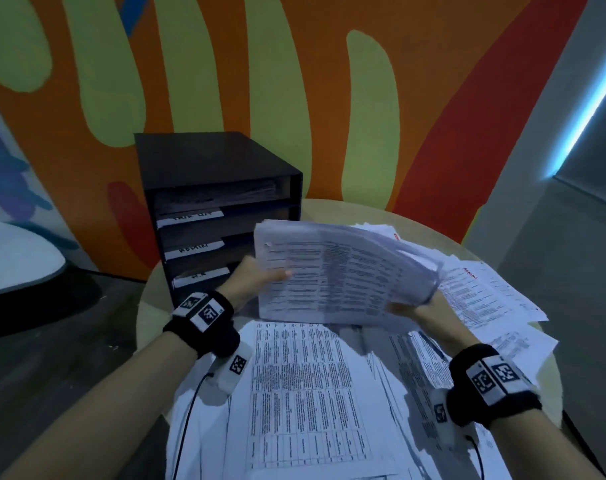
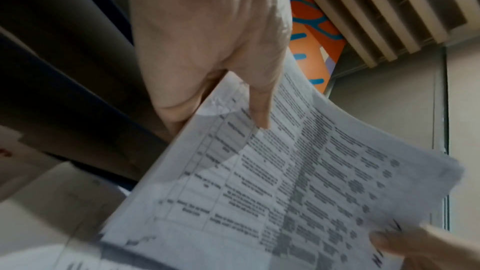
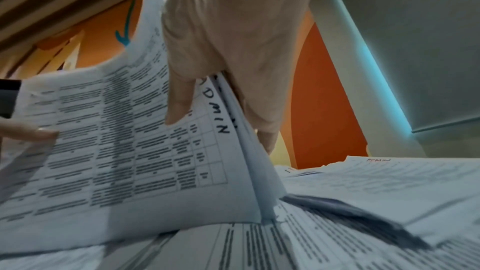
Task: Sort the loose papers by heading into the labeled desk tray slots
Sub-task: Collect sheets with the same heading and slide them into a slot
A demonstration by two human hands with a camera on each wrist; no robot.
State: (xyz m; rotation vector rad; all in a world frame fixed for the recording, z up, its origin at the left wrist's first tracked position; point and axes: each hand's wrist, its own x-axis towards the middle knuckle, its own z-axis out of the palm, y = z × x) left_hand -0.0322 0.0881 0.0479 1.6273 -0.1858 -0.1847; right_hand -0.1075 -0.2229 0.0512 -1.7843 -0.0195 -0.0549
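Both hands hold a bundle of printed sheets (image 1: 343,271) above the table. My left hand (image 1: 260,277) pinches its left edge, thumb on top (image 2: 259,108). My right hand (image 1: 423,308) grips the bundle's right edge, thumb on the top sheet and fingers behind the stack (image 3: 233,81). The top sheet (image 3: 124,141) bears handwritten letters "DMIN" beside the thumb. The black desk tray (image 1: 222,216) stands at the back left, with several slots and white labels (image 1: 190,216) on their fronts. More loose papers (image 1: 305,393) lie spread under the bundle.
The round beige table (image 1: 468,237) is mostly covered in sheets; one at the right (image 1: 481,292) has a red handwritten heading. A painted orange and green wall (image 1: 294,98) rises right behind the tray. A dark floor lies at the left.
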